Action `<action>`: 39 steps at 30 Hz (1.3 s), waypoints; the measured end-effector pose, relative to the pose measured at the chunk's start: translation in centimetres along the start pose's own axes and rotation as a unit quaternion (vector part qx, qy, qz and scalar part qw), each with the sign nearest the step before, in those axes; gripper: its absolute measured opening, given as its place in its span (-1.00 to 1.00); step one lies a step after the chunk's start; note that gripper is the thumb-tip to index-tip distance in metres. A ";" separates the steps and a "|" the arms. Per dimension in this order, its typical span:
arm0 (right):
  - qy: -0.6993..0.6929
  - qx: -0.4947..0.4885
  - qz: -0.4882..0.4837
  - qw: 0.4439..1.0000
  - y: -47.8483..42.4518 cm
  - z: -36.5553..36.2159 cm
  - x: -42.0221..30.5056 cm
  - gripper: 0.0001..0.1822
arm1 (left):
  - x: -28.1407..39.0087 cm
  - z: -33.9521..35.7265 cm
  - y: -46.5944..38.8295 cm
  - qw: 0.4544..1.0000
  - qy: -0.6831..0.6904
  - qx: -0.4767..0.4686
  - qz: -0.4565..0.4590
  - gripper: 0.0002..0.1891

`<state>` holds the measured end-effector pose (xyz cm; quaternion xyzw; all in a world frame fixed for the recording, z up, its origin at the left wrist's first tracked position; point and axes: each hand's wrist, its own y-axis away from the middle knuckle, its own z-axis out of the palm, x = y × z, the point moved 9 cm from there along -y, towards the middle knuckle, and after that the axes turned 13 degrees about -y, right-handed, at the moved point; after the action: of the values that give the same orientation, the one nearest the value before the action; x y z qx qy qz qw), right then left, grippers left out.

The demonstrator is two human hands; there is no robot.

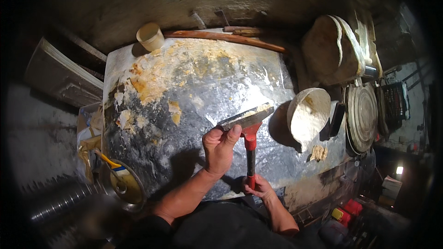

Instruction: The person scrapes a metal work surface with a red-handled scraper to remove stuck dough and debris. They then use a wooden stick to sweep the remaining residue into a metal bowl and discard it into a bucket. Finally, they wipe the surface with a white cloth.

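A long-handled scraper [250,141] with a red and black handle is held up over the floury worktable [214,86]. Along the upper edge of its wide blade [249,116] clings pale, dough-like residue. My left hand [220,148] pinches the left end of the blade, with the thumb on its near side. Around the handle's lower end my right hand [259,186] is closed. Patches of whitish and yellow residue [148,86] crust the table's left and far parts.
Right of the blade stands a bowl of white flour [308,117], near a crumpled tan lump [318,153] and a black block [336,119]. A metal bowl of yellow liquid [129,188] holds a brush [109,160]. At the back are a beige cup [150,37] and a long wooden stick [221,38].
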<state>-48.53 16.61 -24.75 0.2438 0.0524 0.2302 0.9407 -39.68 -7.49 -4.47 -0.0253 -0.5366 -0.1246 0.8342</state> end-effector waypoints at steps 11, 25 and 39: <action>0.251 0.114 -0.130 0.952 0.6 3.2 -1.9 -0.51 | -0.2 -1.7 0.2 0.995 -0.077 0.060 0.012 -0.80; 0.714 0.441 -0.177 0.514 5.3 5.7 -12.4 -0.47 | -12.2 -11.0 10.8 0.921 -0.201 -0.006 -0.335 -0.51; 0.735 0.412 -0.153 0.516 4.9 4.8 -11.2 -0.45 | -10.5 -13.3 11.4 0.930 -0.210 0.024 -0.301 -0.62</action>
<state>-59.48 13.19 -18.32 0.3361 0.8509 0.1328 0.3813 -29.27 3.07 -18.52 0.1322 -0.6845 -0.3488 0.6264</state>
